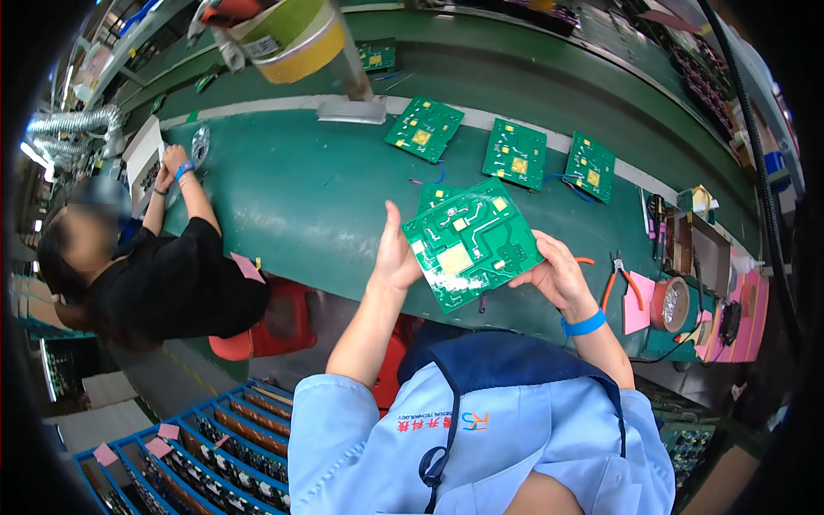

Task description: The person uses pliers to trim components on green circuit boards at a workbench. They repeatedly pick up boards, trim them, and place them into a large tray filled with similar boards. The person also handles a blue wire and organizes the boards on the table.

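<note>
A green circuit board [474, 244] is held up, tilted, in front of my chest above the green bench. My left hand [397, 254] supports its left edge, with the thumb pointing up and the other fingers partly hidden behind the board. At the opposite edge, my right hand [556, 271] grips the board's lower right side; a blue band circles that wrist. Partly covered by the held board, another circuit board [431, 196] shows behind it. Farther back lie three more boards, among them a middle board [515, 153], with thin wires beside them.
Orange-handled pliers [620, 276] lie on the bench at right, near a tape roll [669, 304] and a pink sheet [637, 302]. At left sits a co-worker [163, 275] in black. A yellow bucket [296, 51] hangs above the bench. A blue rack [202, 446] of boards stands at lower left.
</note>
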The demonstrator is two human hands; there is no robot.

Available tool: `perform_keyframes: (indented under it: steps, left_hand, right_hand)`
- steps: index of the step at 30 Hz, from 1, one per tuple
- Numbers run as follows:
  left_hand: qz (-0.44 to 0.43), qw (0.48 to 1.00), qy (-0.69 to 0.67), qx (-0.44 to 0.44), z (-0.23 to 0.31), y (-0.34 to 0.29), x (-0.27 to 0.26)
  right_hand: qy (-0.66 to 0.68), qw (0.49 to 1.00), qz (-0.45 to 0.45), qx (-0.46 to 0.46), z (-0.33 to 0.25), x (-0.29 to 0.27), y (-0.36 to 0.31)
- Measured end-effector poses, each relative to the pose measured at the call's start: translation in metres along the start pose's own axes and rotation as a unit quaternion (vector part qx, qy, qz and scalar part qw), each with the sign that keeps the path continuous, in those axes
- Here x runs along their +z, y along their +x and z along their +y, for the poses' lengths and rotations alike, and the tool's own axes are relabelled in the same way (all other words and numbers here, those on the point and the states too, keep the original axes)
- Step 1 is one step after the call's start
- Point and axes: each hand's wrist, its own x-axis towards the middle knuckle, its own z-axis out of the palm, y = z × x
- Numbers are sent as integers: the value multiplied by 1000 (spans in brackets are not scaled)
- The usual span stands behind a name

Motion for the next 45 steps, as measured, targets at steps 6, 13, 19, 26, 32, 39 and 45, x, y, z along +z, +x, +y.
perform_keyframes:
  steps: [6, 13, 19, 26, 32, 39, 45]
  left_hand:
    - [24, 999, 33, 34, -24, 19, 22]
    - [122, 990, 63, 42, -41, 29, 27]
    - [134, 988, 60, 42, -39, 25, 34]
    - [202, 973, 71, 82, -37, 24, 32]
    - [282, 938, 87, 182, -19, 17, 37]
    - [300, 913, 103, 257, -7, 19, 16]
    - [325, 900, 152, 249, -26, 24, 47]
  right_hand:
    - [12, 999, 23, -35, 1, -16, -16]
    - [-57, 996, 50, -36, 7, -33, -31]
    - [-762, 612, 187, -97, 4, -107, -59]
    - [-838, 527, 133, -46, 21, -106, -77]
    - [-792, 574, 172, -113, 31, -137, -78]
    - [-200, 969, 143, 31, -14, -83, -62]
    - [-453, 890, 45, -28, -25, -24, -43]
